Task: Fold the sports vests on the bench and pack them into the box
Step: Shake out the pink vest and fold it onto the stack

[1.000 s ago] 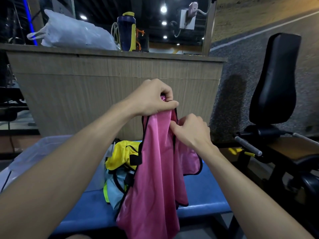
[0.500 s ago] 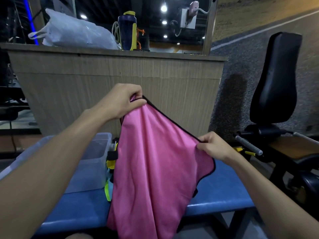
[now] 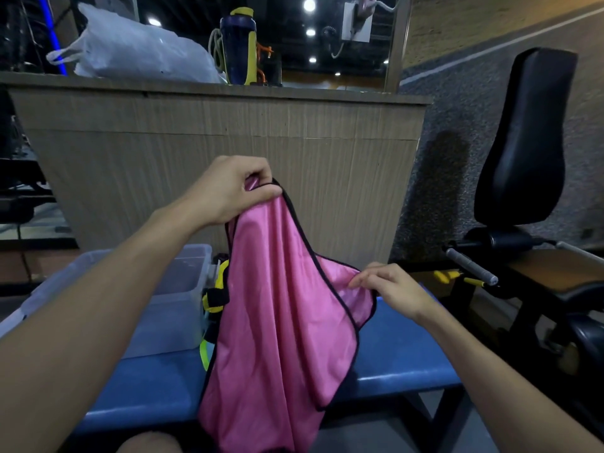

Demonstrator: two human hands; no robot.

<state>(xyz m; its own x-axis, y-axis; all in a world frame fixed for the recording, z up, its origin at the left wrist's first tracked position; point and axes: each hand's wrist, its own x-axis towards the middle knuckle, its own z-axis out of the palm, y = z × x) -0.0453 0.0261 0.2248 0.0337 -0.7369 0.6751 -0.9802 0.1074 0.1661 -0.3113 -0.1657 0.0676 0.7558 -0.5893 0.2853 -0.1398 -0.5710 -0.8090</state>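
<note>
A pink sports vest (image 3: 277,322) with black trim hangs in front of me above the blue bench (image 3: 402,351). My left hand (image 3: 228,191) grips its top corner, raised high. My right hand (image 3: 385,286) pinches the vest's right edge lower down, just over the bench. Behind the pink cloth a yellow vest (image 3: 215,289) and a light green one (image 3: 205,354) lie on the bench, mostly hidden. A clear plastic box (image 3: 176,302) stands on the bench's left part, beside those vests.
A wooden counter (image 3: 222,138) rises behind the bench, bearing a white plastic bag (image 3: 140,50) and a dark bottle (image 3: 238,47). A black padded gym machine seat (image 3: 526,142) with metal handles stands at the right. My knee (image 3: 147,444) shows at the bottom edge.
My hands have drawn apart from one another, spreading the pink vest; then the left hand moved right and the right hand sank slightly, so the top edge slackened.
</note>
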